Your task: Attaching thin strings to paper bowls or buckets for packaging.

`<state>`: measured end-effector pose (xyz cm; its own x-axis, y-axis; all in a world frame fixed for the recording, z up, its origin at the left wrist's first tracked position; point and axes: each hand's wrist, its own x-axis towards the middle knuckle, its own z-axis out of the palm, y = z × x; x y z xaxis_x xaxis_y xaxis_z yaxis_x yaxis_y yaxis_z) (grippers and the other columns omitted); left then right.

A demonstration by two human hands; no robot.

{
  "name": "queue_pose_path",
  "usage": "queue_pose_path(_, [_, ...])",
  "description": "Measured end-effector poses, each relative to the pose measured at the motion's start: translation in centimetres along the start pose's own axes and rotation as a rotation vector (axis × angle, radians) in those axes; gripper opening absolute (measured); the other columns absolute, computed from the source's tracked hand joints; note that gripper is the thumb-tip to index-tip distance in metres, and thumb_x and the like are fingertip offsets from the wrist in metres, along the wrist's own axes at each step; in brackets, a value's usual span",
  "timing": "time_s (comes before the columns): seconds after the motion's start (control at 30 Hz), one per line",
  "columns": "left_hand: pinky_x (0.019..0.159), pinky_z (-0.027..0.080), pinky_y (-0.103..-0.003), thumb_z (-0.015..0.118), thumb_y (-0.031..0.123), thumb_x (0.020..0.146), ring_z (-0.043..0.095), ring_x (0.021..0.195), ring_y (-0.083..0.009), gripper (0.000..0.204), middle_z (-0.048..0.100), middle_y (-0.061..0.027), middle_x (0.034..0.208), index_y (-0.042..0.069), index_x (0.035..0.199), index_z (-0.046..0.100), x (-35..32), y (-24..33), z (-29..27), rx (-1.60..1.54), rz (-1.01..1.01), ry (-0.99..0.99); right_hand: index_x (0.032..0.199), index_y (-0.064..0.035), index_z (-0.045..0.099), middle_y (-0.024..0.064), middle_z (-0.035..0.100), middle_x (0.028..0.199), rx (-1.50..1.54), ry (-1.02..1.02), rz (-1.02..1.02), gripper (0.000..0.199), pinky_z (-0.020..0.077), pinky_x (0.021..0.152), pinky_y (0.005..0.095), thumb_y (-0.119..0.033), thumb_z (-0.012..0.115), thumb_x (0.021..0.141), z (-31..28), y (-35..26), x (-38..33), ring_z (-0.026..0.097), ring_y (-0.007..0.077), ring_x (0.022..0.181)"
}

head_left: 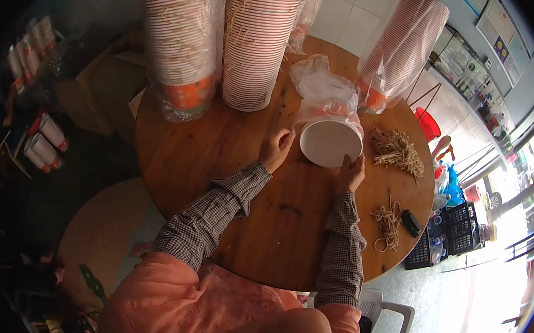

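Note:
A stack of paper bowls (330,145) lies on its side on the round wooden table (275,223), its white round end facing me. Crumpled clear plastic bag (325,87) wraps its far part. My right hand (352,172) grips the lower right rim, with the thumb over the white face. Left of the stack, my left hand (275,150) is closed, fingertips pinched near the plastic. What it pinches, if anything, is too small to make out.
Tall bowl stacks (260,48) stand at the back, a bagged stack (185,49) at left and another bagged one (402,52) at right. Tan strings (398,152) and a looser bunch (388,224) lie at right, beside a small black object (410,223). Black crates (461,228) stand beyond the table.

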<state>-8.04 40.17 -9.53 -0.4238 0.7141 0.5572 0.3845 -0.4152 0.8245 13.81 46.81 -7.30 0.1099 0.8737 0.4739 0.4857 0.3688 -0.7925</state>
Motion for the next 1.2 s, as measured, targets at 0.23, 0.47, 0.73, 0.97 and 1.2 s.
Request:
queue_pose_path(0.23, [0.059,0.048,-0.025,0.060,0.016,0.092,0.058,0.064,-0.0107,0.014,0.062,-0.0036,0.074,0.005,0.100,0.060,-2.4,4.0,0.4,-0.017,0.111,-0.002,0.087,-0.0036,0.047,0.0096,0.046,0.076,-0.013,0.244,-0.064,0.025,0.0428,0.065,0.0378,-0.014,0.068,0.080,-0.5,0.4,0.5,0.048,0.0244,0.067])
queue_pose_path(0.47, [0.067,0.051,-0.027,0.064,0.006,0.086,0.062,0.075,-0.0136,0.023,0.061,-0.0054,0.080,0.003,0.108,0.057,-0.4,1.5,2.0,-0.099,0.119,-0.021,0.084,-0.0042,0.048,0.0059,0.046,0.067,0.031,0.210,-0.099,0.027,0.0433,0.059,0.0350,-0.020,0.070,0.081,0.3,0.5,0.8,0.047,0.0206,0.060])
queue_pose_path(0.73, [0.073,0.050,-0.030,0.071,0.004,0.079,0.061,0.079,-0.0177,0.024,0.061,-0.0073,0.088,-0.001,0.096,0.054,2.6,-2.1,2.1,-0.089,0.028,0.015,0.083,-0.0045,0.047,0.0065,0.046,0.066,0.008,0.127,-0.112,0.025,0.0439,0.059,0.0345,-0.019,0.068,0.083,1.0,-0.8,0.8,0.048,0.0196,0.060])
queue_pose_path(0.97, [0.073,0.051,-0.030,0.068,0.005,0.080,0.062,0.080,-0.0155,0.022,0.063,-0.0070,0.088,0.000,0.099,0.060,2.9,-2.1,2.0,0.080,-0.060,0.024,0.088,-0.0038,0.050,0.0086,0.052,0.069,-0.055,0.122,-0.188,0.020,0.0460,0.061,0.0355,-0.018,0.065,0.085,1.2,-0.3,0.5,0.054,0.0212,0.063])
queue_pose_path(1.2, [0.075,0.052,-0.030,0.062,0.004,0.083,0.064,0.085,-0.0180,0.039,0.064,-0.0104,0.097,0.000,0.121,0.055,2.4,-0.6,1.4,-0.113,-0.197,-0.243,0.128,-0.0083,0.049,0.0161,0.064,0.094,-0.130,0.120,-0.336,0.042,0.0515,0.068,0.0365,-0.010,0.056,0.086,0.2,-1.0,0.1,0.065,0.0250,0.078])
